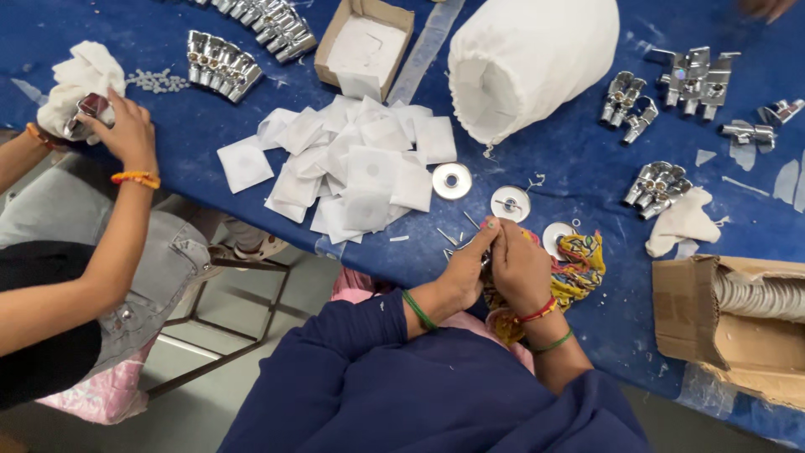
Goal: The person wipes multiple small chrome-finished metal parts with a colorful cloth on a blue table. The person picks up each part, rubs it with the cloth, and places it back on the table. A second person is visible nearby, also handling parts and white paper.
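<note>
Left hand (465, 268) and right hand (520, 267) pinch a small chrome fitting (485, 258) against the patterned cloth (580, 270); polishing step; next requires firm grip while rotating.

Both forearms come up from dark blue sleeves pushed back to mid-forearm and meet at the near edge of the blue worktop. The left hand (465, 268), a green bangle on its wrist, lies palm-inward with fingers curled, its thumb pointing up beside the other hand. The right hand (518, 267), with a red thread and a green bangle at its wrist, is bent at the wrist with its knuckles upward and fingers folded down in a closed grip. The two hands press together, thumbs touching, their fingertips hidden between them
</note>
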